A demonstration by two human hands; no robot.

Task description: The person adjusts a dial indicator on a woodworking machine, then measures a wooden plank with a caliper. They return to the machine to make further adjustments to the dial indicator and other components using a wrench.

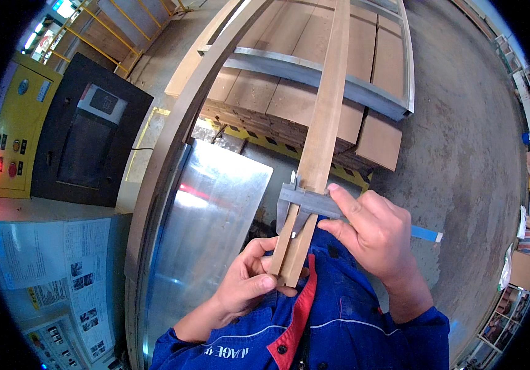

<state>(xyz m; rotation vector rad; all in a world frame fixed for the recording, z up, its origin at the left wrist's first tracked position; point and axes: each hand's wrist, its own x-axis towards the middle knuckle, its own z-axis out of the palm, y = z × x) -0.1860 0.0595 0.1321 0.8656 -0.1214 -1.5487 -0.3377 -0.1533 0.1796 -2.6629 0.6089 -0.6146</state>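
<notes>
A long, light-brown wood-coloured strip (pixel 322 129) stretches away from my body, with a grooved profile at its near end. My left hand (pixel 248 274) is closed around that near end, thumb on top and fingers underneath. A grey metal vernier caliper (pixel 307 200) lies across the strip a little farther up, its jaws pointing back toward me at the groove. My right hand (pixel 376 231) pinches the caliper's beam between thumb and fingers, to the right of the strip. Whether the jaws touch the groove's walls, I cannot tell.
Beyond the strip stands a stack of brown boards (pixel 252 92) with a metal frame (pixel 305 66) on top. To my left are a shiny metal plate (pixel 216 203), a long brown rail (pixel 169 148), a dark monitor (pixel 89 135) and a yellow control panel (pixel 15 132). Shelves (pixel 508 314) line the right.
</notes>
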